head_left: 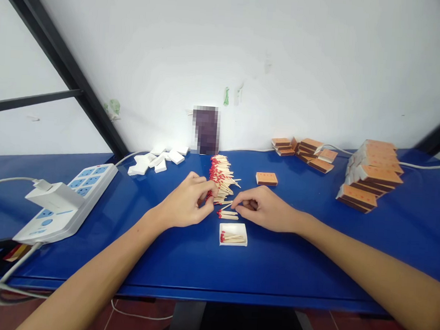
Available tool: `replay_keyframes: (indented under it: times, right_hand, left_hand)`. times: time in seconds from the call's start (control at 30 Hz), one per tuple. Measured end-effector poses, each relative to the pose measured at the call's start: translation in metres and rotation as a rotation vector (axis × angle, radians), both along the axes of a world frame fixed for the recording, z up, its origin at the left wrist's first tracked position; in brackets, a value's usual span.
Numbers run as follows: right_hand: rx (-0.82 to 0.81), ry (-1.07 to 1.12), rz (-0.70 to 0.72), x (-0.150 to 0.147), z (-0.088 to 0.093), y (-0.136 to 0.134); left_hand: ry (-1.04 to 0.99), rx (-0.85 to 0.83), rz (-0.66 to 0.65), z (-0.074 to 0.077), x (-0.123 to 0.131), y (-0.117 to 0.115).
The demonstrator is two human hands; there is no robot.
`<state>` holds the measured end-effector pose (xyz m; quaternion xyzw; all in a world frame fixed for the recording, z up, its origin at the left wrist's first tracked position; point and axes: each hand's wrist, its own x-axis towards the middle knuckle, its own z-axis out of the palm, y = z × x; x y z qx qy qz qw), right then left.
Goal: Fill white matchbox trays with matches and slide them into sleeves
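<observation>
No legible text; marks on the orange matchbox too small

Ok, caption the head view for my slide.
Left hand and right hand at a match pile on a blue table, tray of matches nearer the camera, matchboxes at right.

My left hand hides some red heads of the pale wooden match pile. Whether my right hand pinches a match, I can't quite tell. Beyond my left fingers, a dark purple upright rectangle is blurred into blocks.
</observation>
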<state>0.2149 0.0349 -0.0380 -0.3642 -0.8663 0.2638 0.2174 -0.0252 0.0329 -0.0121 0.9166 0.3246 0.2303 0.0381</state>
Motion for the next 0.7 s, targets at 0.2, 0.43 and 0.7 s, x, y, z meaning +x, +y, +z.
replay_keyframes:
  times: [0.2,0.43,0.7]
  right_hand:
    - [0.015,-0.025,-0.053,-0.0035,0.0023,0.0008]
    - [0.056,-0.073,-0.062,-0.0040,0.0002,0.0019]
    - [0.087,-0.090,-0.061,-0.0042,-0.0015,0.0014]
  left_hand:
    - [0.031,-0.062,0.001,-0.0018,0.0006,-0.0016]
    - [0.091,-0.056,-0.059,-0.0061,-0.0001,0.0017]
    - [0.177,-0.067,-0.046,-0.0094,0.0004,0.0028]
